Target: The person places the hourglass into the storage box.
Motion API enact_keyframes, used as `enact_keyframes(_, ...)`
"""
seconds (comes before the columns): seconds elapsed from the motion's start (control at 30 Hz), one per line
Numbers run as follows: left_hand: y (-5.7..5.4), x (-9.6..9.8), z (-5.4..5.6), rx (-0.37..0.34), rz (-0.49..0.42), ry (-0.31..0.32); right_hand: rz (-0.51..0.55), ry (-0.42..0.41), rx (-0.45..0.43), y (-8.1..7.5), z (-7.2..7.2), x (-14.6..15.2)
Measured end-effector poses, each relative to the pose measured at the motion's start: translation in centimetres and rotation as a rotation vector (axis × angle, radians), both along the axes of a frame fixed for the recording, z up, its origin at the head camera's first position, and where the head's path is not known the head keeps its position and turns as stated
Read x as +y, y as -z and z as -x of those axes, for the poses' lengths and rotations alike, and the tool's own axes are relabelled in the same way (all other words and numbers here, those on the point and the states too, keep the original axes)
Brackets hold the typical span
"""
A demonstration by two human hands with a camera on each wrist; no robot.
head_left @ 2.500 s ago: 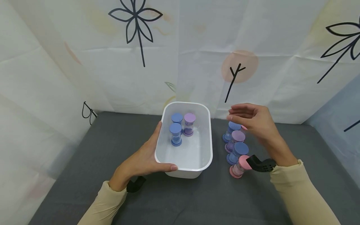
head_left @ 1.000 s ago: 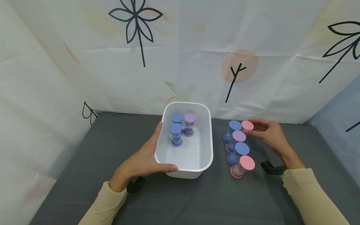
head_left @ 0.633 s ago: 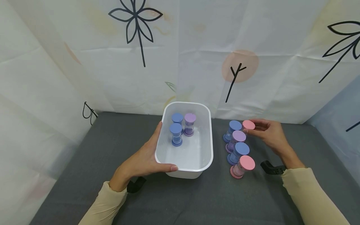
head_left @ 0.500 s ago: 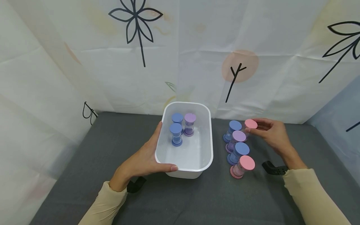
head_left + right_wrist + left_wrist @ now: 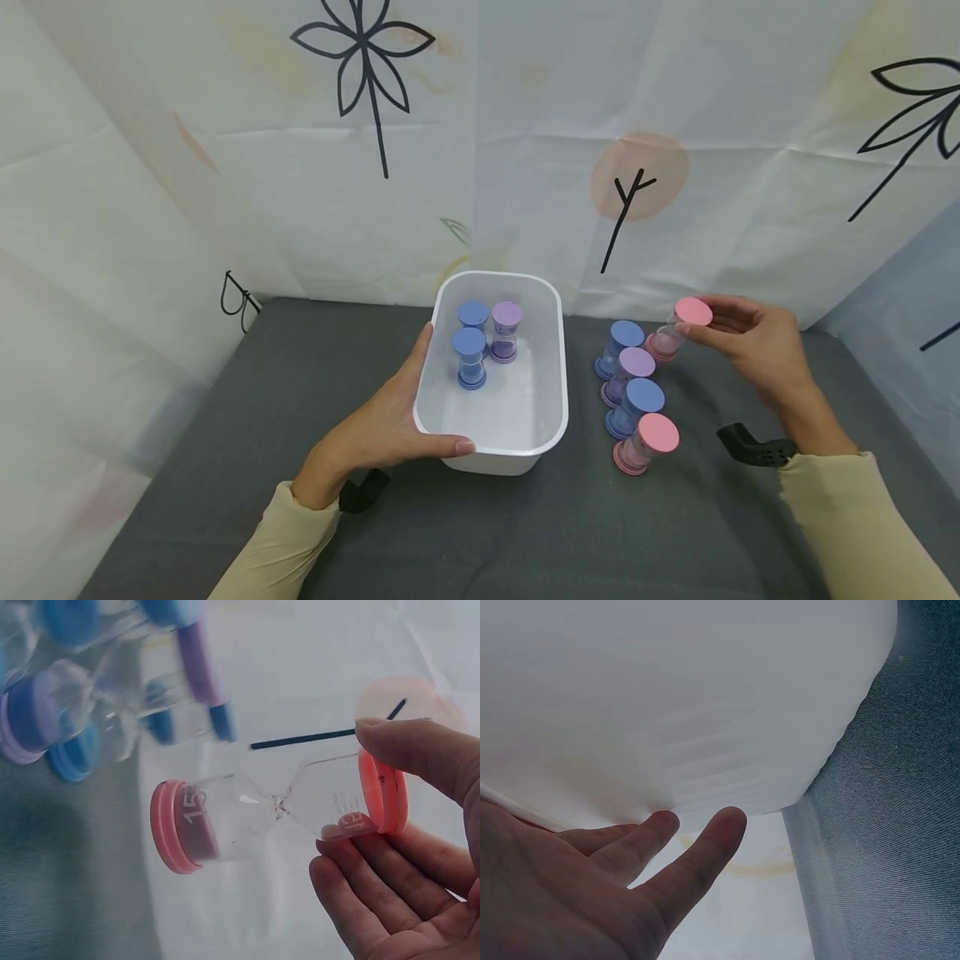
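Observation:
My right hand (image 5: 765,342) pinches the upper cap of a pink hourglass (image 5: 693,312) between thumb and fingers. In the right wrist view this hourglass (image 5: 277,806) lies sideways, with pink sand inside and white numerals on the glass. Its lower cap is close to a blue and a purple hourglass (image 5: 637,363). My left hand (image 5: 382,417) rests against the left side of a white plastic bin (image 5: 562,375), thumb on the near rim. Its fingers stretch along the outer wall in the left wrist view. Inside the bin stand two blue hourglasses (image 5: 469,343) and a purple hourglass (image 5: 507,315).
Right of the bin, a row of hourglasses runs toward me: a blue hourglass (image 5: 626,336) at the back, then purple, blue, and a pink hourglass (image 5: 658,435) nearest. Dark grey cloth (image 5: 525,533) covers the table. A patterned white curtain (image 5: 540,167) hangs behind it.
My right hand has come down behind the row, taken hold of the far pink hourglass, and drawn it up and to the right, tilting it. The left hand and bin stay in place.

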State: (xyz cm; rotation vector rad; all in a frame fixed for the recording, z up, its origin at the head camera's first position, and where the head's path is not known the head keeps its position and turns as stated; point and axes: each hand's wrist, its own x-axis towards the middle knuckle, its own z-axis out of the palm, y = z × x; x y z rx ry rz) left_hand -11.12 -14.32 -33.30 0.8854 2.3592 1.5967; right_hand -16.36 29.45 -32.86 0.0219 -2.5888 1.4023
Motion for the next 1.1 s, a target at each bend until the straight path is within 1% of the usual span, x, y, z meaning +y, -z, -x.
enact_keyframes(0.1, 0.4, -0.1, 0.2, 0.011, -0.010, 0.003, 0.004, 0.016, 0.041, -0.9, -0.3, -0.4)
enact_keyframes(0.33, 2.8, -0.5, 1.4, 0.033, -0.013, 0.002, 0.024, 0.025, 0.141, -2.9, -1.4, -1.9)
enact_keyframes(0.43, 3.2, -0.5, 1.6, 0.034, -0.011, 0.001, 0.046, 0.016, 0.161, -3.7, -1.9, -2.7)
enact_keyframes(0.57, 3.2, -0.5, 1.7, 0.031, -0.012, 0.002, 0.120, -0.031, 0.171, -4.8, -2.7, -3.7)
enact_keyframes(0.67, 1.9, -0.3, 1.0, 0.012, -0.008, 0.001, 0.233, -0.095, 0.180, -5.5, -3.3, -4.4)
enact_keyframes(0.8, 0.1, 0.1, 0.1, -0.010, 0.002, -0.003, 0.346, -0.172, 0.200, -6.3, -3.9, -5.7)
enact_keyframes(0.93, 0.4, 0.0, 0.2, 0.000, -0.007, -0.002, 0.401, -0.238, 0.239, -6.8, -4.4, -6.8)
enact_keyframes(1.1, 2.1, -0.4, 1.0, 0.014, -0.015, -0.001, 0.438, -0.335, 0.299, -7.0, -4.7, -8.0)
